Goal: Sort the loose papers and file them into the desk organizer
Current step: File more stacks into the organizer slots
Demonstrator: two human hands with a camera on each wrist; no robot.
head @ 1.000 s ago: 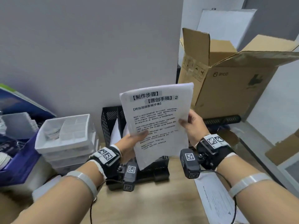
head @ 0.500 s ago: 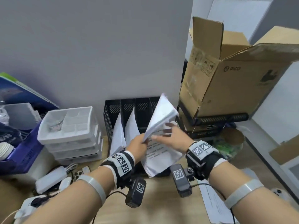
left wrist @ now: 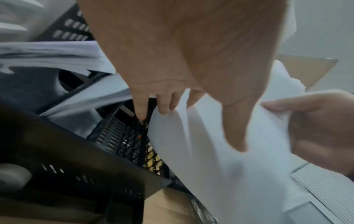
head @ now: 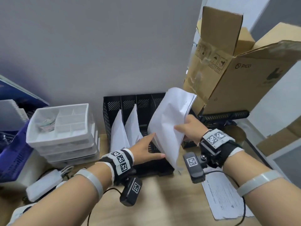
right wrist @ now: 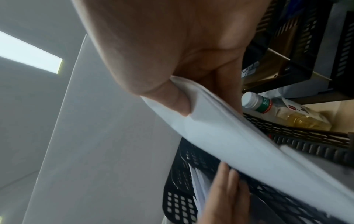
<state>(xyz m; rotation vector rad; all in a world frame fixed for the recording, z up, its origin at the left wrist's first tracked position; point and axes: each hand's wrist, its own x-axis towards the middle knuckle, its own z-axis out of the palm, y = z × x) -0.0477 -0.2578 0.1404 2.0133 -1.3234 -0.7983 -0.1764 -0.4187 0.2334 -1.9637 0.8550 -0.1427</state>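
Observation:
A black mesh desk organizer (head: pixel 128 101) stands against the wall, with white papers (head: pixel 118 132) in two of its left slots. My right hand (head: pixel 182 129) pinches a thick stack of white papers (head: pixel 171 121), thumb on the near face, and holds it tilted over the organizer's right slots. The stack's lower corner hangs in front of the organizer's base. My left hand (head: pixel 154 144) is open, its straight fingers touching the stack's lower left edge. In the left wrist view the fingertips (left wrist: pixel 162 110) meet the stack (left wrist: pixel 220 144) beside a divider. The right wrist view has my thumb (right wrist: pixel 178 104) pressed on the stack (right wrist: pixel 229 136).
A white drawer unit (head: pixel 61 128) sits left of the organizer, a blue crate (head: pixel 13 154) beyond it. An open cardboard box (head: pixel 236 75) rises at the right. One printed sheet (head: pixel 223 196) lies on the wooden desk under my right forearm. A bottle (right wrist: pixel 268 109) lies behind the organizer.
The stack went from upright with its print facing me to tilted and lowered toward the organizer's right slots. My left hand let go of it and now lies flat against its edge.

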